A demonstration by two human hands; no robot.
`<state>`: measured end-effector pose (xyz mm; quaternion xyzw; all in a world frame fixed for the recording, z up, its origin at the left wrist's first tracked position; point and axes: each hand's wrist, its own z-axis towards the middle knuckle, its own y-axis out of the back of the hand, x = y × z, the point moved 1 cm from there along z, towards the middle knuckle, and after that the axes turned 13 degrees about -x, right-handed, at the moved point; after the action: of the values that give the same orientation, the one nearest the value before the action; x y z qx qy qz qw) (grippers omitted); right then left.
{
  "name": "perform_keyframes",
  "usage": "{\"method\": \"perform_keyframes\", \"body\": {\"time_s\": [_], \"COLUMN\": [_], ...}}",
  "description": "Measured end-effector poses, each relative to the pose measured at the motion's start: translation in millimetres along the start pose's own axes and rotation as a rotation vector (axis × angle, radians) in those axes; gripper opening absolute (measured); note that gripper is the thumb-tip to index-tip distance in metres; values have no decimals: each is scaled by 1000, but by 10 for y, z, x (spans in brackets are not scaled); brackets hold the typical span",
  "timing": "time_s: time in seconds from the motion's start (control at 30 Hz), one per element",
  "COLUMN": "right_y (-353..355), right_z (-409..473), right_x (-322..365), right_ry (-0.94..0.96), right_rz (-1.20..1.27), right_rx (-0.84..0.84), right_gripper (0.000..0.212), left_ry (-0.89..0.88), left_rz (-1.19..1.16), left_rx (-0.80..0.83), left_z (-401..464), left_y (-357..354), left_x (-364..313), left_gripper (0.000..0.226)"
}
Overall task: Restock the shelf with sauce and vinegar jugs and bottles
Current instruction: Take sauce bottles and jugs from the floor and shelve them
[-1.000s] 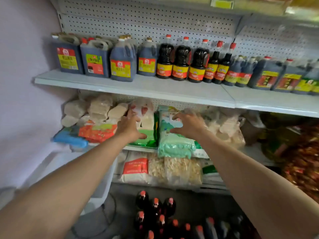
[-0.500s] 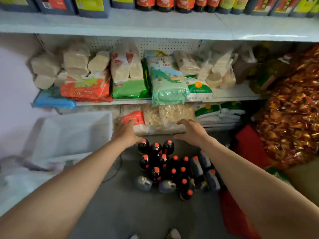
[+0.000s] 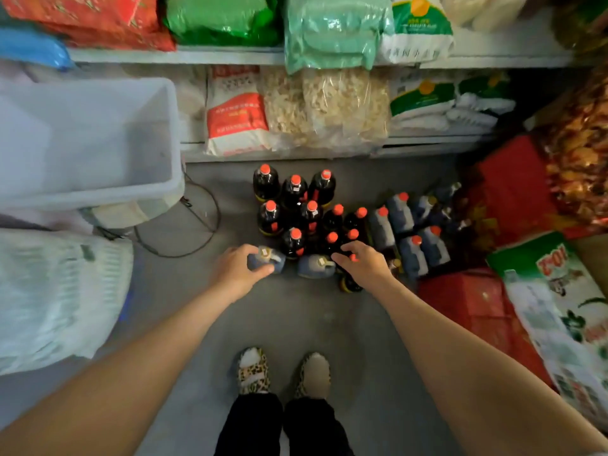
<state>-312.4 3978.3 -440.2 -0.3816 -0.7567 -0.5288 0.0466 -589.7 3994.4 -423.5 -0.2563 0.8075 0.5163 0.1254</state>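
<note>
On the grey floor below the shelves stands a cluster of dark sauce bottles [image 3: 297, 205] with red caps. To their right are several blue-grey vinegar jugs [image 3: 399, 213] with red caps. Two small jugs sit nearest me. My left hand [image 3: 237, 269] curls its thumb and fingers round the left small jug [image 3: 271, 260]. My right hand [image 3: 363, 263] reaches down with spread fingers over the nearest bottles, beside the right small jug [image 3: 316, 266]. A red cap [image 3: 353, 257] shows between its fingers. The upper shelf holding the sauce row is out of view.
A white plastic bin [image 3: 88, 139] stands at the left above a white sack [image 3: 56, 301]. Bags of dry goods [image 3: 332, 103] fill the lower shelves. Red boxes [image 3: 467, 311] and a printed sack [image 3: 559, 311] crowd the right. My slippered feet [image 3: 283, 370] stand on the floor.
The view has dropped from the shelves to the floor. Both hands have moved down onto the bottle cluster, and my left hand has closed round the left small jug.
</note>
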Motion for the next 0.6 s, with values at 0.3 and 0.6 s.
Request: {"method": "perform_keyframes", "body": {"time_s": [0.3, 0.6], "right_y": [-1410, -2908], "right_z": [728, 1700], "right_x": [-1338, -2256], "right_ry": [-92, -68], "right_rz": [121, 437], "right_rx": [-35, -257], "right_gripper": [48, 62], "left_ry": [71, -220], "left_rz": [-221, -231], "left_rx": [106, 93], "left_z": [863, 2148], "left_y": [-2119, -3783], "left_x": [539, 978], "left_gripper": [54, 59]}}
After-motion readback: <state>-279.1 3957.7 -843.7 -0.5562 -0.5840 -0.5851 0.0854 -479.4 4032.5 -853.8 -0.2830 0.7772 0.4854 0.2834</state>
